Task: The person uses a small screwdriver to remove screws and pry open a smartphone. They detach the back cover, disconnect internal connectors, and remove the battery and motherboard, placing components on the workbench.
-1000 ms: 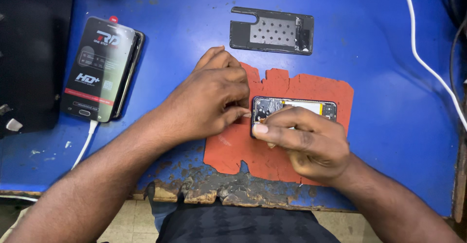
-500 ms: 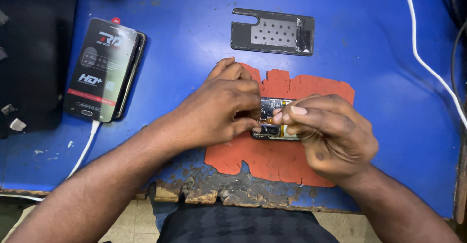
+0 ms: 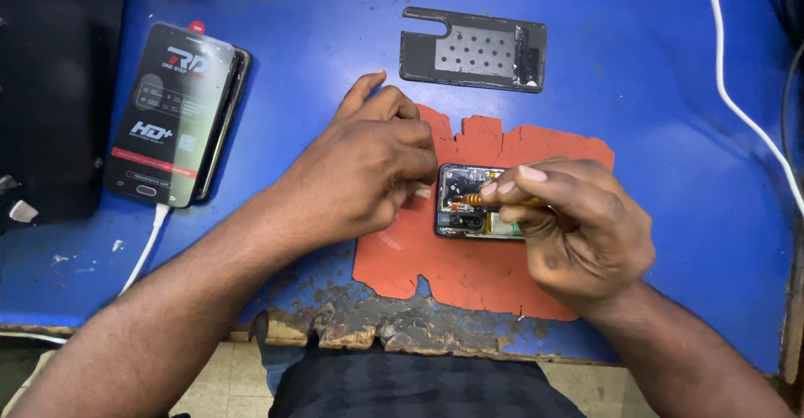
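1. My right hand has its fingers pinched shut around a thin tool with an orange-yellow shaft, held low and nearly level, right of the frame's centre.
2. The tool's tip points left onto the opened phone, which lies just under and left of those fingertips, at the centre of the frame.
3. My left hand sits curled at the phone's left end; its fingertips bend down toward the phone's edge, but I cannot tell whether they grip it or only press beside it.
4. The phone is a small dark rectangle with its back off, showing black shields, a bit of pale board and tiny metal parts; my right hand hides its right half.
5. It rests on a red-orange rubbery mat, flat and matte, with notched, ragged edges.
6. The mat lies on a blue table whose painted top is scuffed, and whose near edge is chipped down to dark, crumbling material.
7. In the upper middle of the frame lies a dark grey back cover, rectangular, with rows of small dots on its inner face.
8. At the upper left, a black phone carries a glossy packaged screen protector, and a white cable runs from its lower end.
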